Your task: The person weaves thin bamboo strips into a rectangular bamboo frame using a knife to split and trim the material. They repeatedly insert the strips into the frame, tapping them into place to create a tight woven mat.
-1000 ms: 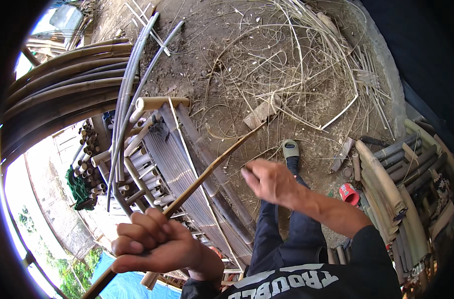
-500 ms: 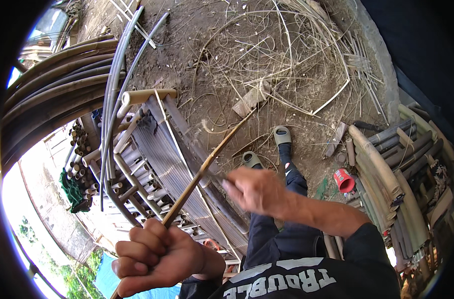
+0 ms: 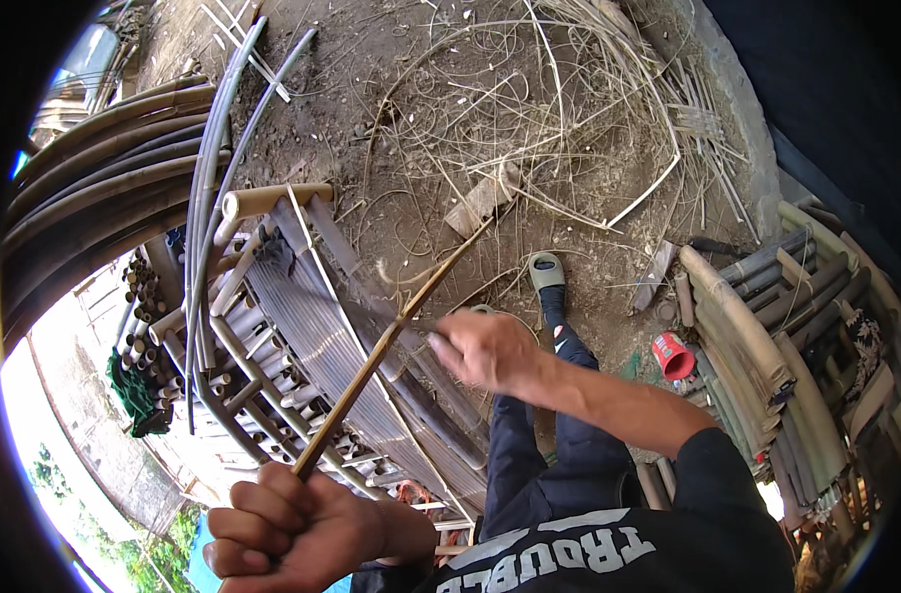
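Observation:
A long split bamboo strip [image 3: 353,389] runs slantwise in front of me. My left hand [image 3: 290,529] is closed in a fist round its near end. The strip's far end reaches down toward a short wooden block [image 3: 482,201] on the ground. On the strip's right side, my right hand [image 3: 495,351] is closed on a knife, its dark blade [image 3: 421,325] smeared by motion. The blade crosses the strip at about mid-length, where a thin curled shaving [image 3: 399,301] stands off the strip. The knife's handle is hidden in my fingers.
Bamboo shavings [image 3: 559,138] lie tangled over the dirt ahead. Left stand a bamboo bench [image 3: 312,316], cut tubes and long curved poles [image 3: 104,168]. Stacked bamboo [image 3: 742,321] and a red container [image 3: 674,357] are at right. My sandalled foot [image 3: 547,271] is below.
My right hand with the knife has moved slightly left and up along the strip. A shaving now shows at the blade. The left fist has shifted a little left and down, still gripping.

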The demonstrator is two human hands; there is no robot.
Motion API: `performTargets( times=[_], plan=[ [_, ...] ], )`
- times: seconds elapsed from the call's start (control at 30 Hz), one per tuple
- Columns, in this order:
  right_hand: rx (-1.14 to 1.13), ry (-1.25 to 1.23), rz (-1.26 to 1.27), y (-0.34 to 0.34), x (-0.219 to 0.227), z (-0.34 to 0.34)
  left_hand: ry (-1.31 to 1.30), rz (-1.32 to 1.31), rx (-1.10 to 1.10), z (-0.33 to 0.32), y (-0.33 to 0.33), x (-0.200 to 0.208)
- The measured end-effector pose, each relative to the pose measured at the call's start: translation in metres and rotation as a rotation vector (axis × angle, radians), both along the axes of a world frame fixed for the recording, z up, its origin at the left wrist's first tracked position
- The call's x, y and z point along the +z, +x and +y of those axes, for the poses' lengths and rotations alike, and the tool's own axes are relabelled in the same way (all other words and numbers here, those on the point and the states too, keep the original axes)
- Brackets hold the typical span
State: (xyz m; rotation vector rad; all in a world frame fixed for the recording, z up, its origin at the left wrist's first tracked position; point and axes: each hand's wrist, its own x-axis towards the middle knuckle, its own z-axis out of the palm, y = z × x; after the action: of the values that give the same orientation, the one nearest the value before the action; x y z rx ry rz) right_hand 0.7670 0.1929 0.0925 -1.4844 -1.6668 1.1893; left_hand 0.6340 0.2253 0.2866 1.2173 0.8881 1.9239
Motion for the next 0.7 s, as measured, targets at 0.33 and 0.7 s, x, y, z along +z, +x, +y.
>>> performTargets(
  times=[0.33, 0.7],
  plan=[
    [-0.024, -0.141, -0.065, 0.024, -0.061, -0.012, 0.062, 0.001, -0.021, 0.014, -0.008, 0.025],
    [0.106, 0.133, 0.025, 0.025, 0.14, -0.008, 0.079, 0.058, -0.259, 0.01, -0.002, 0.033]
  ],
)
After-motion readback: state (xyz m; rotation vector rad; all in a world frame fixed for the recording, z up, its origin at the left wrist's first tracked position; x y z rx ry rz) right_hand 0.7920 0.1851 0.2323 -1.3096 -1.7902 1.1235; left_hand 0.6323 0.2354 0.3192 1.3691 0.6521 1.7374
